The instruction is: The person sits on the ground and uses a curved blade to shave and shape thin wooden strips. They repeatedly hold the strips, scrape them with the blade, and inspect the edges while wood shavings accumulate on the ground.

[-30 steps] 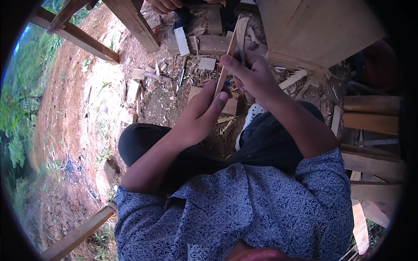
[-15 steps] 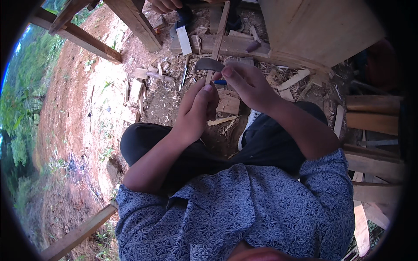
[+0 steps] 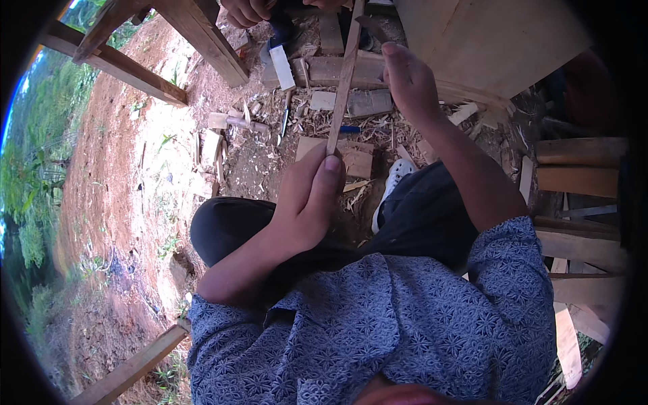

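Observation:
My left hand (image 3: pixel 307 196) pinches the lower end of a thin wooden strip (image 3: pixel 343 81), which stands nearly upright in front of my knees. My right hand (image 3: pixel 410 84) is raised beside the strip's upper part, with its fingers curled around what looks like a knife. The knife's dark blade (image 3: pixel 368 25) points toward the strip near the top of the view. I am sitting low in dark trousers, and one white shoe (image 3: pixel 397 174) shows below the hands.
Wood chips, offcuts, a flat wooden block (image 3: pixel 354 158) and a small blue tool (image 3: pixel 349 129) lie on the red dirt. Wooden beams (image 3: pixel 202 40) cross the upper left, a plywood board (image 3: pixel 486 40) leans upper right, and timbers (image 3: pixel 580 162) are stacked right. Another person's hands (image 3: pixel 246 10) work at the top edge.
The strip has swung from tilted to nearly upright. My right hand has risen away from my left hand to the strip's upper part. My left hand stays at the lower end.

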Action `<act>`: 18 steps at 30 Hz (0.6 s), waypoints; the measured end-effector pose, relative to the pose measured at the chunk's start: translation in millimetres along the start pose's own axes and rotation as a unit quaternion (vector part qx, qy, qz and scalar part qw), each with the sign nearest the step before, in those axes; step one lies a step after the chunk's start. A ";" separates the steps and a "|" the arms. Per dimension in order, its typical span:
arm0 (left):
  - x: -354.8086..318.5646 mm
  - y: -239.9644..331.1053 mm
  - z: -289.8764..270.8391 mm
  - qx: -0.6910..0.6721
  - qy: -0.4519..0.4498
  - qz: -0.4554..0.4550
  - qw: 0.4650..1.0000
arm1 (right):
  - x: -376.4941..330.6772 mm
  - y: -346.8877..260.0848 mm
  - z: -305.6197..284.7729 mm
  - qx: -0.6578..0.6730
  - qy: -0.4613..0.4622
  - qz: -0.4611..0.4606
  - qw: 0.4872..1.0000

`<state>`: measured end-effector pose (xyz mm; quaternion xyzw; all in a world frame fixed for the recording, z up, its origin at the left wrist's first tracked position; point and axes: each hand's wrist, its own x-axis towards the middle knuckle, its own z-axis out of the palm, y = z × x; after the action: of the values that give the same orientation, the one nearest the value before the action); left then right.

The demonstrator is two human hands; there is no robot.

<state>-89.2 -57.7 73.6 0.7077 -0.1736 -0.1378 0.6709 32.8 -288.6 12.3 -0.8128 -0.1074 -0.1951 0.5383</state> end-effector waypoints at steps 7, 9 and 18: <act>10.3 -13.3 -14.8 -0.032 0.038 -0.033 0.998 | -31.5 -36.4 18.2 0.104 -0.088 0.035 0.990; 10.1 -19.3 -16.7 -0.045 0.033 -0.032 0.998 | -46.4 -60.7 29.0 0.065 -0.166 0.000 0.984; -3.5 -9.3 -9.9 0.009 0.000 -0.037 0.999 | -0.4 -4.9 24.0 -0.014 -0.004 0.017 1.000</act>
<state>-87.5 -46.8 64.8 0.7199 -0.1485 -0.1612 0.6585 35.3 -264.7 7.9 -0.8228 -0.0928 -0.1838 0.5297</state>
